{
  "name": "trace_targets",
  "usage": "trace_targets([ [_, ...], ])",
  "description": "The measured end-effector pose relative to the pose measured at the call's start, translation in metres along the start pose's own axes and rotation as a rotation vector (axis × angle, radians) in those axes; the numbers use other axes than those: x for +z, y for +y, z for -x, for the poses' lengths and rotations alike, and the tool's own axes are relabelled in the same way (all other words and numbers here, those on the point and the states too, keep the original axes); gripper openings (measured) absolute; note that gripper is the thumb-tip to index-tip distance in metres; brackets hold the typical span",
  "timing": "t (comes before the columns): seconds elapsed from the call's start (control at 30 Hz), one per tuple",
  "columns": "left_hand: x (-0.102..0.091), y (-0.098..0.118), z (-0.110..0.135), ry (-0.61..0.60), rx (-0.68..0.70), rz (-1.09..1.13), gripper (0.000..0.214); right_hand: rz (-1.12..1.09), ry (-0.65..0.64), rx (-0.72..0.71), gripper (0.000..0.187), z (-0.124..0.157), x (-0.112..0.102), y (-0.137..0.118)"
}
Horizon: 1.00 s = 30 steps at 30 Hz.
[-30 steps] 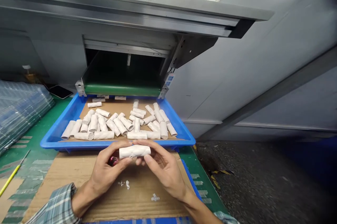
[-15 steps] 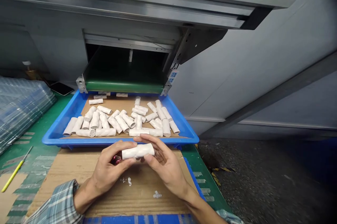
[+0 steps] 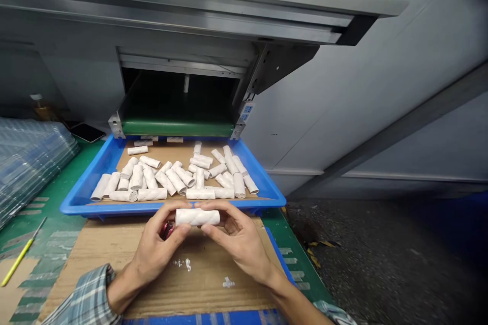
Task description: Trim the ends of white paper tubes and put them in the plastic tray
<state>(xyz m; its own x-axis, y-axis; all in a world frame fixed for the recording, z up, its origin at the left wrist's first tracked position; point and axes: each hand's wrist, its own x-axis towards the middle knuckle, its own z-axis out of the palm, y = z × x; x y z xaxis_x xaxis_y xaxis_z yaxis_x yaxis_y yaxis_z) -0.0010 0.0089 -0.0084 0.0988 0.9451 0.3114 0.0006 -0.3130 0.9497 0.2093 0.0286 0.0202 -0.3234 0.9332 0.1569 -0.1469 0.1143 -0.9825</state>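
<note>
White tube (image 3: 197, 217) now level, L hand (image 3: 160, 243), R hand (image 3: 238, 242) gripping it, just off blue tray rim (image 3: 114, 208)

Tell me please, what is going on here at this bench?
A person holds a white tube between the left hand and right hand, above a cardboard sheet. A small red thing shows by the left hand; I cannot tell what it is. Ahead, a blue tray holds many similar tubes, lying loosely below a green conveyor belt.

Tubes (image 3: 152, 194) in tray (image 3: 114, 208) below conveyor (image 3: 177, 128)
</note>
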Motion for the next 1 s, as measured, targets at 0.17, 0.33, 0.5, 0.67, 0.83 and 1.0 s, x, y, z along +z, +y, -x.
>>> trace_targets([
  [0.17, -0.002, 0.002, -0.001, 0.028, 0.051, -0.042, 0.031, -0.044, -0.054, 0.044, 0.032, -0.001, -0.002, -0.001],
  [0.33, -0.002, 0.003, -0.003, 0.014, 0.044, -0.032, 0.031, 0.069, -0.043, -0.136, 0.025, 0.000, -0.002, 0.000],
  [0.5, -0.002, 0.003, -0.003, 0.022, 0.042, -0.050, 0.032, 0.050, -0.008, -0.128, 0.034, 0.003, 0.000, 0.002],
  [0.67, -0.003, 0.001, -0.003, 0.050, 0.041, -0.070, 0.033, 0.171, 0.003, -0.190, 0.042, 0.004, -0.002, 0.004],
  [0.83, 0.001, -0.004, -0.001, 0.035, 0.100, -0.187, 0.028, 0.674, 0.004, -0.540, 0.031, 0.001, -0.002, 0.007],
  [1.0, 0.004, -0.006, 0.004, -0.071, 0.158, -0.293, 0.032, 0.933, -0.030, -0.703, 0.026, 0.000, 0.000, 0.014],
])
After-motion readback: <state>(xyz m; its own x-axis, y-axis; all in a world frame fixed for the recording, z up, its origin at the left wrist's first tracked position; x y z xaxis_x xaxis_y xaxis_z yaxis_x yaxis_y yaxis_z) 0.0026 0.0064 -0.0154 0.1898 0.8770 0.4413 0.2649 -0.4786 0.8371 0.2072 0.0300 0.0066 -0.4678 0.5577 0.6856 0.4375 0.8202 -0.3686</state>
